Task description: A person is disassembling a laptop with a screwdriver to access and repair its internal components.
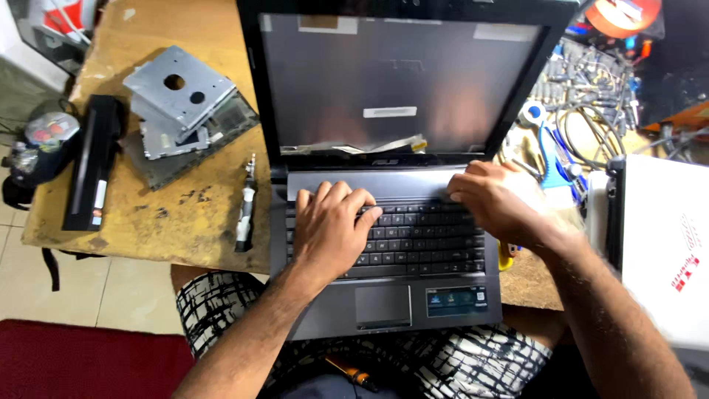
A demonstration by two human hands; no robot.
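Observation:
An open grey laptop (pixel 384 310) rests half on the wooden bench and half over my lap, its screen panel bare and dark. My left hand (pixel 329 225) lies palm down on the left half of the black keyboard (pixel 428 240), fingers curled onto the keys. At the keyboard's upper right corner, near the hinge, my right hand (pixel 491 203) presses with its fingers bent. Neither hand holds a tool.
A screwdriver (pixel 246 203) lies left of the laptop. Farther left are stacked metal drive brackets (pixel 177 100) and a long black battery pack (pixel 92 162). Tangled cables and tools (pixel 583 111) crowd the right back. A white box (pixel 665 244) stands at the right.

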